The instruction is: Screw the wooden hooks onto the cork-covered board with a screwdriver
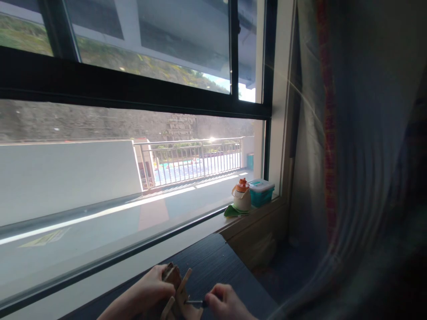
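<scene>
My left hand (148, 289) is closed around a small wooden assembly (183, 293) at the bottom of the head view, with light wooden arms sticking up and a darker brown block near my fingers. In my right hand (229, 303) is a screwdriver (196, 302), its dark handle mostly hidden by my fingers. The thin metal shaft points left, and its tip meets the side of the wooden assembly. The frame's lower edge cuts off part of the assembly, so its whole shape is hidden. Both hands are over a dark tabletop (208, 260).
Beyond the table runs a window sill (196, 231). On it stand a cream bottle with an orange lid (241, 195), a teal box with a white lid (261, 193) and a green item (232, 210). A curtain (350, 155) hangs on the right.
</scene>
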Demonstrator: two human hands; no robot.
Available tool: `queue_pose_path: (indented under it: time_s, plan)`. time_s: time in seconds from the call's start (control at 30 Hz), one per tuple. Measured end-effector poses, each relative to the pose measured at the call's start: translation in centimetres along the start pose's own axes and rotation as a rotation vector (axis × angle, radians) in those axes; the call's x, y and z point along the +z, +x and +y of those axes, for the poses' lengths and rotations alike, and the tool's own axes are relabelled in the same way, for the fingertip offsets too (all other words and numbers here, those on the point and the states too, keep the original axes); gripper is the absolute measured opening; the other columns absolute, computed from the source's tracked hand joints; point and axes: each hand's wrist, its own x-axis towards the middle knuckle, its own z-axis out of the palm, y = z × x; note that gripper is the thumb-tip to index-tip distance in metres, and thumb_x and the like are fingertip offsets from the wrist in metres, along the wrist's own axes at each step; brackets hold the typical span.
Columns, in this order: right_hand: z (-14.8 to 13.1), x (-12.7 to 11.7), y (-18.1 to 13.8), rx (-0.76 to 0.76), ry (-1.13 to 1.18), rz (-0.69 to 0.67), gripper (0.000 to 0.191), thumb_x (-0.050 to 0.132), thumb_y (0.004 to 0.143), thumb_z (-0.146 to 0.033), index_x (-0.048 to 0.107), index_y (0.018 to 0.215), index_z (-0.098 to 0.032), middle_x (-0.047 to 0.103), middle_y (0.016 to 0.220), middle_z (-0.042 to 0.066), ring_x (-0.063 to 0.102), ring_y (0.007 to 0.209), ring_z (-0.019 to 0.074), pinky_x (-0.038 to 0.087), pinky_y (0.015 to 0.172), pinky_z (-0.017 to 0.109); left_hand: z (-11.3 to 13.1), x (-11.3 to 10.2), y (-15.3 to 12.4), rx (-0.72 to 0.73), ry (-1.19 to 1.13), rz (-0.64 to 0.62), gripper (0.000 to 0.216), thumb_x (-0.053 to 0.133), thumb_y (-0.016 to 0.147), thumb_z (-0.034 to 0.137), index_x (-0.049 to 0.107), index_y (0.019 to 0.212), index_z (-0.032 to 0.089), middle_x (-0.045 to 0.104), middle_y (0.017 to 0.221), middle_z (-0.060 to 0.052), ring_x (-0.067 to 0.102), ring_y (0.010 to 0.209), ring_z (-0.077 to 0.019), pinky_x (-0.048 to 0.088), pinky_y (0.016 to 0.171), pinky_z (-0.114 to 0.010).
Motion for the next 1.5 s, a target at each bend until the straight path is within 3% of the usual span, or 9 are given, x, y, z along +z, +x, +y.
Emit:
queue_pose_path:
  time_s: [0.1,0.17,0.37,0.6,1.23,1.33,1.5]
  plan:
    - [0.2,0.2,0.8,0.086,0.076,-0.039,0.022,0.049,0.079,-0.029,0.064,0.076,-0.013,0.062,0.068,0.002,0.057,0.068,0.0150,0.039,0.059,0.023,-0.2,0.1,0.2,-0.002,-0.012,0.008,0.018,0.054,0.044,0.018,0.058,0.062,0.017,0.061,0.058,0.003,0.057,0.062,-0.0170,0.044,0.059,-0.026]
    - [-0.2,-0.2,0.7,0.012,0.017,-0.010,0.020,0.051,0.077,-0.029,0.064,0.072,-0.015,0.062,0.068,0.001,0.057,0.069,0.0153,0.039,0.061,0.024,-0.4,0.1,0.4,-0.008,-0.019,0.014,0.018,0.054,0.044,0.018,0.058,0.061,0.017,0.061,0.056,0.003,0.057,0.060,-0.0169,0.043,0.058,-0.027]
    - [-1.7,-2.1,-1.5,-0.278,-0.115,0.058,0.020,0.052,0.072,-0.017,0.063,0.089,-0.020,0.066,0.081,0.000,0.060,0.076,0.0139,0.041,0.070,0.022,-1.0,-0.2,0.7,-0.054,-0.054,0.029,0.021,0.056,0.044,0.018,0.059,0.064,0.016,0.062,0.055,0.004,0.058,0.059,-0.0170,0.043,0.058,-0.027]
    - [0.3,-1.5,-2.7,-0.480,-0.296,0.103,0.025,0.048,0.082,-0.019,0.061,0.103,-0.023,0.062,0.089,0.002,0.061,0.080,0.0156,0.043,0.071,0.024,-1.7,-0.8,1.1,-0.076,-0.072,0.020,0.021,0.060,0.044,0.018,0.060,0.065,0.015,0.063,0.056,0.003,0.057,0.058,-0.0165,0.043,0.059,-0.028]
    - [1.3,0.9,-3.4,-0.507,-0.244,0.162,0.018,0.045,0.088,-0.026,0.058,0.100,-0.023,0.062,0.088,0.002,0.060,0.077,0.0141,0.044,0.069,0.023,-1.5,-0.6,1.0,-0.068,-0.059,-0.003,0.024,0.060,0.045,0.019,0.060,0.069,0.016,0.064,0.059,0.003,0.059,0.060,-0.0177,0.044,0.061,-0.029]
    - [1.9,1.3,-3.4,-0.468,-0.202,0.166,0.024,0.041,0.090,-0.033,0.060,0.101,-0.023,0.066,0.091,0.004,0.062,0.080,0.0160,0.046,0.072,0.024,-1.3,-0.6,0.8,-0.067,-0.055,0.002,0.024,0.060,0.045,0.019,0.060,0.069,0.015,0.064,0.060,0.003,0.059,0.062,-0.0179,0.044,0.063,-0.029]
    - [2.9,2.3,-3.6,-0.365,-0.076,0.286,0.043,0.031,0.092,-0.048,0.065,0.105,-0.024,0.068,0.103,0.008,0.062,0.094,0.0205,0.047,0.083,0.028,-1.1,-0.5,0.7,-0.071,-0.043,0.015,0.025,0.060,0.044,0.019,0.059,0.069,0.015,0.063,0.059,0.003,0.058,0.061,-0.0176,0.044,0.063,-0.029]
